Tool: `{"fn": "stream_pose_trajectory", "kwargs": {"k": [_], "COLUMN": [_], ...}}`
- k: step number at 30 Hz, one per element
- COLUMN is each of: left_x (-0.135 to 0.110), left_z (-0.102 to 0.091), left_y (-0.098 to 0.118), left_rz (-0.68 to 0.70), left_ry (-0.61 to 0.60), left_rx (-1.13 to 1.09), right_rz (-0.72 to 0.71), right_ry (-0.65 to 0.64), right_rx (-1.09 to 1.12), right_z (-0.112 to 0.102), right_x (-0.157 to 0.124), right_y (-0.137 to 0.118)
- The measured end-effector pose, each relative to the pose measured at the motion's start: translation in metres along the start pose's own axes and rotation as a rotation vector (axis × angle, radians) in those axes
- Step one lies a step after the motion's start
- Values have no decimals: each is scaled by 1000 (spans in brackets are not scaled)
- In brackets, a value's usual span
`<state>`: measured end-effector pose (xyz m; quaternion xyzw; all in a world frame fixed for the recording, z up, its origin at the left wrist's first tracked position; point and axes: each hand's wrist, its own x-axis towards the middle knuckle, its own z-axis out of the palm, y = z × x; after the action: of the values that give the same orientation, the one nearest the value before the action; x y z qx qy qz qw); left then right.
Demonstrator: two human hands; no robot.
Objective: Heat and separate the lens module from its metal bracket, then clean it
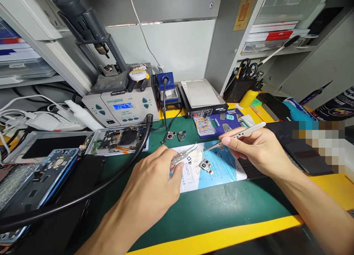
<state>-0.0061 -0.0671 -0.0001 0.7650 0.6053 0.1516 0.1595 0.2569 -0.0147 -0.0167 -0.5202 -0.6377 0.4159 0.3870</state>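
Tweezers (246, 131), slim and silver, pinched in the right hand (258, 151).

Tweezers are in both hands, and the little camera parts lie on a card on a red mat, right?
No, the mat is green, not red. The head view shows left hand and right hand each holding tweezers, camera parts on the card.

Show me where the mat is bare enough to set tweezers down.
Bare green mat lies below the paper sheet, down to the yellow edge; a narrow strip runs between the hose and the left hand. Crowded: opened phones left, stations behind, right hand holding tweezers over the sheet.
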Motion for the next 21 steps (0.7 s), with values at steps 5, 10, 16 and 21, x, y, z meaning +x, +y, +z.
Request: {"fn": "stream_pose_trajectory", "kwargs": {"k": [5, 10, 16, 21], "left_x": [4, 7, 13, 30], "left_z": [8, 16, 17, -5], "left_y": [11, 21, 19, 30], "left_rz": [13, 25, -95, -196], "left_ry": [-44, -54, 38, -59], "left_rx": [16, 51, -381, -773], "right_rz": [16, 20, 22, 12], "right_ry": [13, 46, 47, -28], "right_rx": [48, 18, 279, 497], "right_z": [-1, -2, -5, -6], "right_x": [1, 5, 10, 12], "right_y": [3, 3, 9, -1]}}
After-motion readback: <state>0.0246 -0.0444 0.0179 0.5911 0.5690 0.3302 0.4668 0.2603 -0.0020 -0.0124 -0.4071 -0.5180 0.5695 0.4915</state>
